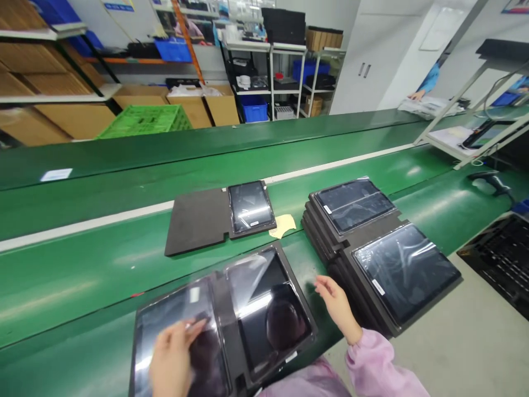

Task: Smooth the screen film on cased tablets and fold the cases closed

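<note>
My left hand (173,353) hovers over the left tablet screen (165,320) in a dark foam tray (225,309), blurred a little. Its thumb and index finger come together, and what they hold, if anything, I cannot make out. In the tray's other half lies a second tablet screen (268,309) under glossy clear film. My right hand (336,306) is between this tray and a stack of foam trays (320,237), fingers loosely stretched and holding nothing. Two screens, a far one (353,204) and a near one (407,270), lie on top of that stack.
Farther back on the green conveyor (103,237) sits another foam tray (198,220) with one screen (250,205) in it. A torn yellow paper (283,226) lies beside it. A barcode scanner (491,182) and a black crate (500,259) are at right. Another person's hand (417,95) shows beyond.
</note>
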`<state>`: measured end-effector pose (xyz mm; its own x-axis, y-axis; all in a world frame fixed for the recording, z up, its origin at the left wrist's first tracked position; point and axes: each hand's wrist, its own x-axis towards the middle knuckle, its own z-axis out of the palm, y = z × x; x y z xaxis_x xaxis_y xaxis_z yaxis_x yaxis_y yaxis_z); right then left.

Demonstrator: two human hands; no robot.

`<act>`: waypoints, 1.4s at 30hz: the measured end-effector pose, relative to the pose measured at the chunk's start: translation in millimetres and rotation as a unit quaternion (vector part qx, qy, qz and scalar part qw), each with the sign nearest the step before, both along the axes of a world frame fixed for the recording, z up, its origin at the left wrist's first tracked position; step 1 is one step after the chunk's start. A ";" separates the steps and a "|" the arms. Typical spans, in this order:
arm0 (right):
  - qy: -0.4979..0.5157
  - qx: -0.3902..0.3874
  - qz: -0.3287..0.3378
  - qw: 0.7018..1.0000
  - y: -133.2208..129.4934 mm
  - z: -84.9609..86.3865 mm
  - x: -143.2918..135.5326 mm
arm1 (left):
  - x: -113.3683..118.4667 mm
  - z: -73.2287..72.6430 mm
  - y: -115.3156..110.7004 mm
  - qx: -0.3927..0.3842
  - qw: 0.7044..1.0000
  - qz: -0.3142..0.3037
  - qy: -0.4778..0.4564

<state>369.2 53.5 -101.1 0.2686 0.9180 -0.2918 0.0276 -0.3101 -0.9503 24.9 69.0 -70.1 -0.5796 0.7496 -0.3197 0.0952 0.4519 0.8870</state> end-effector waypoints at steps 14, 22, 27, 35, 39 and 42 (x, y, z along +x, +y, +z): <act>0.015 -0.038 0.144 0.989 46.1 15.5 -67.4 | 30.3 -12.9 -53.0 0.158 0.780 -0.560 0.230; -0.012 0.212 0.558 0.802 -0.9 73.1 -74.6 | 25.8 -21.8 -54.4 0.333 0.558 -0.593 0.475; -0.085 0.100 0.367 0.921 1.1 66.3 -51.7 | 34.7 -9.3 -57.5 0.247 0.576 -0.589 0.510; -0.315 -0.085 0.192 0.926 37.9 27.8 -65.8 | 47.2 -17.0 -54.1 0.075 0.710 -0.556 0.426; -0.255 -0.104 0.164 0.947 47.2 30.6 -66.4 | 48.5 -2.6 -46.0 -0.027 0.796 -0.550 0.252; -0.162 -0.054 0.197 0.965 41.8 43.6 -67.5 | 46.5 12.3 -40.2 -0.035 0.869 -0.486 0.089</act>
<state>301.6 95.3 -57.5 -0.0021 0.9363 -0.3511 0.4537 -0.3120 -0.8347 71.4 28.8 -57.8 0.2705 0.8954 -0.3537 0.5951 0.1333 0.7925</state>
